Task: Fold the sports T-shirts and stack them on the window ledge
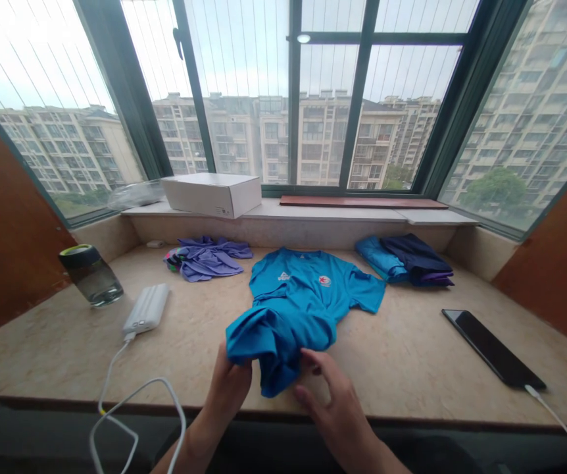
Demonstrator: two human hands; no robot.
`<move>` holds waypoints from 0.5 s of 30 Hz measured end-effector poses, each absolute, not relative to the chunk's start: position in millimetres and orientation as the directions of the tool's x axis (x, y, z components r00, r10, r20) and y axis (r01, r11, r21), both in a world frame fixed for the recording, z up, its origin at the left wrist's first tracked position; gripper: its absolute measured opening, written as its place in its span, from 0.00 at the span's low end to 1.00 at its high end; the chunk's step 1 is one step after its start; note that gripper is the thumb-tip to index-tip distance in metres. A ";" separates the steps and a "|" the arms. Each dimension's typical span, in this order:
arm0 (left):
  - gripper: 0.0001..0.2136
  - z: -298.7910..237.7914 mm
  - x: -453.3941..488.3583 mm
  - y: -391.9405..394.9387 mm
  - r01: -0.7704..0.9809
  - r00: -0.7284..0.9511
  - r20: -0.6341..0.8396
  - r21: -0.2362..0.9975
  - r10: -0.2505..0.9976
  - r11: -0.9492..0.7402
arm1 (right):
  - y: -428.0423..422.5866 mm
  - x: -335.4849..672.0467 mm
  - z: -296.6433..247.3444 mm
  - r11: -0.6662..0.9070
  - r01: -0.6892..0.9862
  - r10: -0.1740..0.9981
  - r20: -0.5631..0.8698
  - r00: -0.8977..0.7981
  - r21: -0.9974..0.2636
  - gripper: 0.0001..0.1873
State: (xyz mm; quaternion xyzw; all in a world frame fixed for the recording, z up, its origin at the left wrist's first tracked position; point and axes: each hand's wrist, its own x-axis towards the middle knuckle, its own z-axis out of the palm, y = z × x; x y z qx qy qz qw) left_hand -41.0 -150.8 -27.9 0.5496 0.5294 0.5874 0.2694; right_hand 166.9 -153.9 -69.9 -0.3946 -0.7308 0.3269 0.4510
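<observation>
A blue T-shirt (308,283) lies front up on the stone counter, its collar toward the window and its lower part bunched and lifted near the front edge. At the bunched hem's left side, my left hand (231,382) grips the fabric, with some fingers hidden by the cloth. On the other side, my right hand (330,388) has its thumb and fingers apart, the fingertips right beside the shirt's lower edge; nothing shows between them. White and red emblems mark the shirt's chest, and one sleeve spreads to the right.
Behind the shirt are crumpled purple clothing (209,257) and a folded stack of clothes (406,259). A water bottle (91,276) and white power bank (147,308) stand left; a phone (493,349) lies right. The power bank's cable (108,375) loops over the counter edge.
</observation>
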 end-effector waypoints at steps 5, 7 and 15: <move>0.18 -35.8 -27.6 -140.6 0.023 -0.217 0.200 0.979 0.955 -0.200 | -128.6 149.5 -77.6 0.463 0.325 0.881 0.385 -0.275 -0.825 0.38; 0.16 -37.0 -25.4 -139.1 0.032 -0.218 0.206 0.978 0.954 -0.204 | -119.9 149.2 -70.7 0.436 0.274 0.889 0.364 -0.276 -0.857 0.25; 0.10 -7.8 -53.0 -136.3 0.177 -0.286 0.409 0.911 0.867 -0.372 | -86.4 198.4 -43.2 0.235 -0.006 0.960 0.233 -0.154 -0.972 0.21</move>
